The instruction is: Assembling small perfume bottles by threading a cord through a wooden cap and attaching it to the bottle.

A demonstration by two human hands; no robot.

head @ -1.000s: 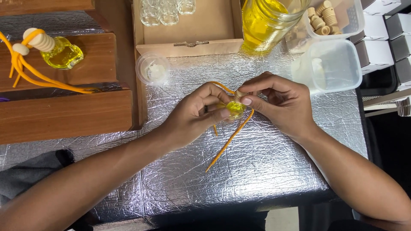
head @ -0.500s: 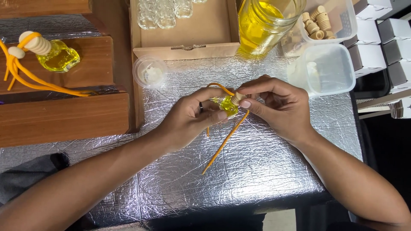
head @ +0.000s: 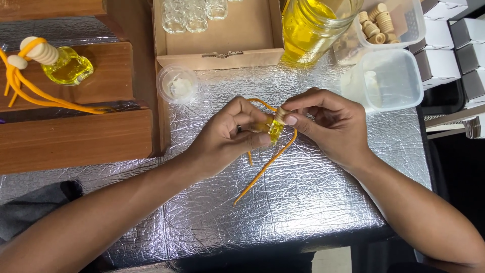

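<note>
Small yellow bottle (head: 276, 130) is pinched between both grips above counter (head: 313, 202) centre: left hand (head: 230, 134) clenched on body, right hand (head: 331, 124) on wooden cap (head: 281, 115). Axis tilts toward far edge; orange cord (head: 262, 169) trails nearward.

Counter (head: 313, 202) covered in crinkled silver foil. Far left: stepped wooden blocks (head: 76, 141); upper block carries a finished bottle of yellow liquid (head: 68, 65) with ribbed wooden cap and orange cord. Behind: cardboard box (head: 242, 35) holding empty glass bottles (head: 194, 10). Small round plastic cup (head: 177, 84) beside it. Jar of yellow liquid (head: 308, 25); tub of wooden caps (head: 384, 23); empty clear tub (head: 386, 81); white boxes (head: 462, 45) far right
</note>
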